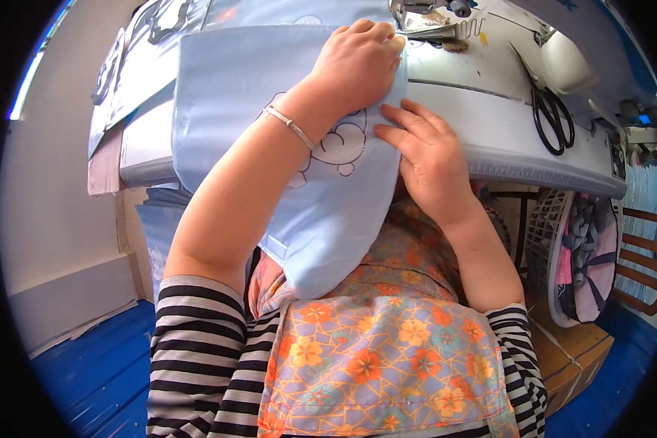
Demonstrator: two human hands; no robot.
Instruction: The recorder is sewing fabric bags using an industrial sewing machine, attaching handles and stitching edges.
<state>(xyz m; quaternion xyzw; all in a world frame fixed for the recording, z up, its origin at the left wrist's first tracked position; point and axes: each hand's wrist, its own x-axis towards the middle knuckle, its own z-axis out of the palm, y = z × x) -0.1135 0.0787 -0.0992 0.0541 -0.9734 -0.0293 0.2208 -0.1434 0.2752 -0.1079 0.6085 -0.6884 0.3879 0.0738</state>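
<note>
A light-blue cloth piece (pixel 230 87) with a printed cartoon animal lies over the front of the sewing machine table and hangs down onto my lap. My left hand (pixel 361 62) reaches across it, its bent fingers closed on the cloth's far right corner beside the machine's presser foot area (pixel 409 31). Its fingertips are partly hidden. Nearer to me, my right hand (pixel 432 157) rests at the cloth's right edge, fingers stretched out and apart, tips touching the fabric. My left forearm covers part of the print.
Black-handled scissors (pixel 551 109) lie on the white table (pixel 482 120) at right. A plastic basket (pixel 551 248) of cloth scraps stands below, over a cardboard box (pixel 580 358). A wooden chair (pixel 639 252) bears stacked blue cloth. More blue fabric (pixel 160 219) hangs under the table's left.
</note>
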